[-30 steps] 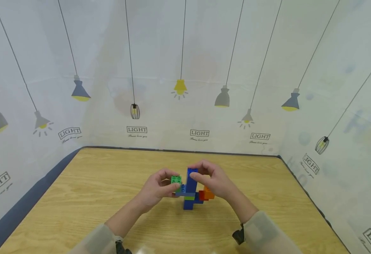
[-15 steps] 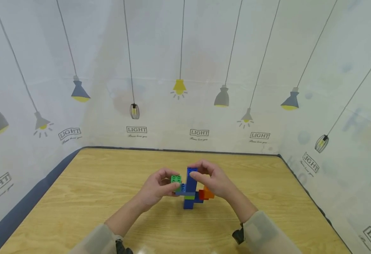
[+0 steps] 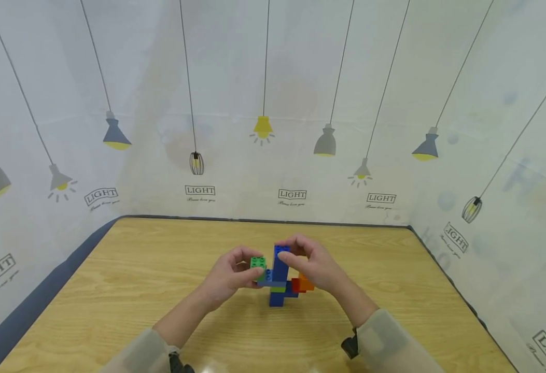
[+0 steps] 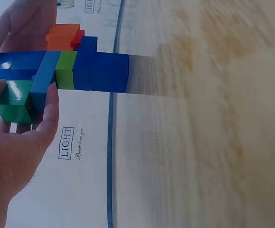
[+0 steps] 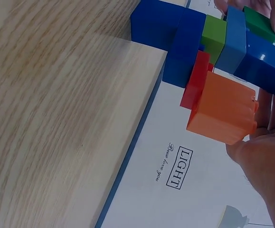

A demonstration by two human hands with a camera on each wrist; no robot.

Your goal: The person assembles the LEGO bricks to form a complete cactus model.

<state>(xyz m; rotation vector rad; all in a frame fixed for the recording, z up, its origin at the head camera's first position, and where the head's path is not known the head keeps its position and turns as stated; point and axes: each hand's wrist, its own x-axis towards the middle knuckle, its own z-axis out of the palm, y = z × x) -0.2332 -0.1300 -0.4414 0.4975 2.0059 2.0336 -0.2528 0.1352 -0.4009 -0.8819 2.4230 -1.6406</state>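
A model of toy building bricks stands upright mid-table, its blue base brick [image 4: 111,71] against the wood. Above the base come an offset dark blue brick [image 5: 184,50], a lime brick [image 4: 66,70] and a lighter blue brick [image 4: 41,85]. From that rises a dark blue column [image 3: 280,269], with a green brick [image 3: 257,262] to its left. Red [image 5: 195,81] and orange [image 5: 222,107] bricks jut out on the right side. My left hand [image 3: 226,277] holds the green brick and lighter blue brick between thumb and fingers. At the column's top, my right hand [image 3: 318,265] grips with thumb and fingertips.
The wooden table [image 3: 161,248] reaches to a dark back edge. Behind and beside it hangs a white curtain [image 3: 235,77] printed with lamps and lettering. A dark wrist strap [image 3: 350,346] shows at the right sleeve.
The head view shifts very slightly. Both hands keep their hold, and the bricks stay in the same arrangement.
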